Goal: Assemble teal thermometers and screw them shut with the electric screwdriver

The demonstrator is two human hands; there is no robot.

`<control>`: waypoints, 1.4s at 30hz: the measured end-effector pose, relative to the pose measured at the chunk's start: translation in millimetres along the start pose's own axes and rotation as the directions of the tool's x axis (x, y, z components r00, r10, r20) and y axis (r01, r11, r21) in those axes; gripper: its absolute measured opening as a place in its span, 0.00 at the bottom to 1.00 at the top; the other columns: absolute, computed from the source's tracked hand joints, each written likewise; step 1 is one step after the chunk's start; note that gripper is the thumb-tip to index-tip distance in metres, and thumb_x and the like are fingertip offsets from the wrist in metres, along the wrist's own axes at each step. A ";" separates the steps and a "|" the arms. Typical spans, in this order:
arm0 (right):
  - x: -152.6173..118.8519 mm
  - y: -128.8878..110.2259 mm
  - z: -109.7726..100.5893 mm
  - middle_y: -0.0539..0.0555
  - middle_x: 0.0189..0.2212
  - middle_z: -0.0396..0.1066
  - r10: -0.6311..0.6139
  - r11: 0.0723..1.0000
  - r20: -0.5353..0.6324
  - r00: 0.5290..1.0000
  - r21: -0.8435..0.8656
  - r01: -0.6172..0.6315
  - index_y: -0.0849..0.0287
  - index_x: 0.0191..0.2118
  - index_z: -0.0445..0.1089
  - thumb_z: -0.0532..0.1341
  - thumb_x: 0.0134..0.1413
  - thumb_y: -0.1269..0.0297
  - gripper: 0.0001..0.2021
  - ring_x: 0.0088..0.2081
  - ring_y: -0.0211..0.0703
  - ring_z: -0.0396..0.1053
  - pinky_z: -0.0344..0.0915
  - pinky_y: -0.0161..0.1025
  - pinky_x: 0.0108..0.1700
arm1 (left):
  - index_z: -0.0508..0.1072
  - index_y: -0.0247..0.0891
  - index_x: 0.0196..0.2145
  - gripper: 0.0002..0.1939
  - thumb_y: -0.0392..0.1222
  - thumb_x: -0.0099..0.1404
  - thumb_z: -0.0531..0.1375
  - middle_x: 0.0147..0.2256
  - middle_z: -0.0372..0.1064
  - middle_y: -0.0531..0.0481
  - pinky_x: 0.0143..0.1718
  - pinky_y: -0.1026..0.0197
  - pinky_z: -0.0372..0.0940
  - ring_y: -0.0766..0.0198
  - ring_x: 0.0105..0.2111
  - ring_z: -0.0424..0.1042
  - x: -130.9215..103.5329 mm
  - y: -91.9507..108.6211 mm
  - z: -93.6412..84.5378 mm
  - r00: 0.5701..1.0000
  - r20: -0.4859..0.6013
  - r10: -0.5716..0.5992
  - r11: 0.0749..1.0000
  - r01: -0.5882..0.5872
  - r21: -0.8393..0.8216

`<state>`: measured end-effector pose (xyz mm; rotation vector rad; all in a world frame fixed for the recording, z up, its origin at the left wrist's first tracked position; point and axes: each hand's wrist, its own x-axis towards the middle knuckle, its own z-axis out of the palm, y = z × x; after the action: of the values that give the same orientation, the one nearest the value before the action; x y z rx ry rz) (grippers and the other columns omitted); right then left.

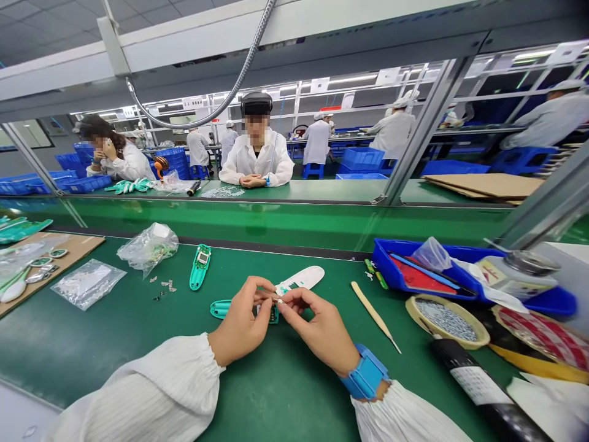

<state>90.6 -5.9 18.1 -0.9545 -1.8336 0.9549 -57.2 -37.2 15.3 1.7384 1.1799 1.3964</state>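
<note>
My left hand (243, 322) and my right hand (324, 331) meet at the middle of the bench, thumbs and forefingers pinched together on a tiny part too small to name. Directly below the fingertips lies a teal plastic casing (221, 309) with a circuit board in it, partly hidden by my left hand. Just beyond my fingers rests a white casing half (309, 278). A second teal casing (200, 268) with a board lies farther off to the left. Several small metal pieces (169, 285) are scattered beside it. Around my right wrist is a blue band (365, 371).
Plastic bags (89, 282) of parts and cardboard (87, 244) lie left. To the right are a pale-handled tool (375, 314), a bowl (416, 313) of screws, a black cylindrical tool (478, 380) and a blue bin (384, 264). A co-worker (257, 150) sits opposite, behind a metal frame.
</note>
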 end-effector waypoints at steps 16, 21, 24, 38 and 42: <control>10.5 11.1 -13.7 0.50 0.25 0.65 0.204 0.958 -0.057 0.977 0.216 -0.187 0.60 0.28 0.65 0.62 0.43 0.55 0.13 0.27 0.37 0.63 0.62 0.36 0.32 | 0.69 0.38 0.39 0.20 0.48 0.49 0.63 0.36 0.68 0.47 0.35 0.60 0.62 0.56 0.36 0.68 10.5 -2.5 -54.3 0.842 0.396 -0.367 0.832 0.108 0.544; 9.2 5.3 -14.6 0.51 0.25 0.66 0.198 0.955 -0.014 0.980 0.230 -0.190 0.60 0.29 0.65 0.61 0.44 0.55 0.13 0.28 0.37 0.63 0.62 0.36 0.32 | 0.63 0.38 0.42 0.22 0.46 0.51 0.63 0.26 0.66 0.55 0.23 0.65 0.63 0.68 0.19 0.67 17.8 4.6 -55.7 0.791 0.341 -0.507 0.827 0.558 -0.065; 7.4 2.0 -12.4 0.50 0.25 0.66 0.165 0.963 0.034 0.986 0.209 -0.169 0.60 0.29 0.66 0.62 0.44 0.56 0.12 0.28 0.37 0.63 0.62 0.36 0.32 | 0.64 0.36 0.37 0.20 0.41 0.47 0.66 0.19 0.61 0.59 0.19 0.69 0.60 0.73 0.16 0.62 20.8 -1.4 -38.7 0.776 0.277 -0.567 0.662 0.629 -0.408; 0.9 5.3 -6.4 0.50 0.29 0.69 -0.220 0.944 0.171 0.960 -0.209 0.254 0.55 0.32 0.66 0.56 0.54 0.65 0.03 0.32 0.40 0.65 0.62 0.37 0.35 | 0.68 0.31 0.29 0.10 0.34 0.47 0.63 0.20 0.67 0.52 0.16 0.72 0.61 0.72 0.17 0.65 16.9 -6.7 -15.8 0.692 0.398 -0.602 0.477 0.712 -0.516; 1.8 5.0 -7.6 0.50 0.28 0.68 -0.244 0.934 0.161 0.956 -0.228 0.276 0.56 0.32 0.66 0.56 0.54 0.66 0.03 0.32 0.39 0.64 0.62 0.37 0.34 | 0.68 0.31 0.28 0.09 0.34 0.48 0.63 0.21 0.68 0.51 0.16 0.71 0.62 0.71 0.17 0.66 17.8 -6.6 -15.8 0.689 0.376 -0.619 0.476 0.711 -0.518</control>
<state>98.0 -0.3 17.0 -0.7814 -2.1654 0.6467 -73.3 -19.5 21.2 0.7168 0.9733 0.9677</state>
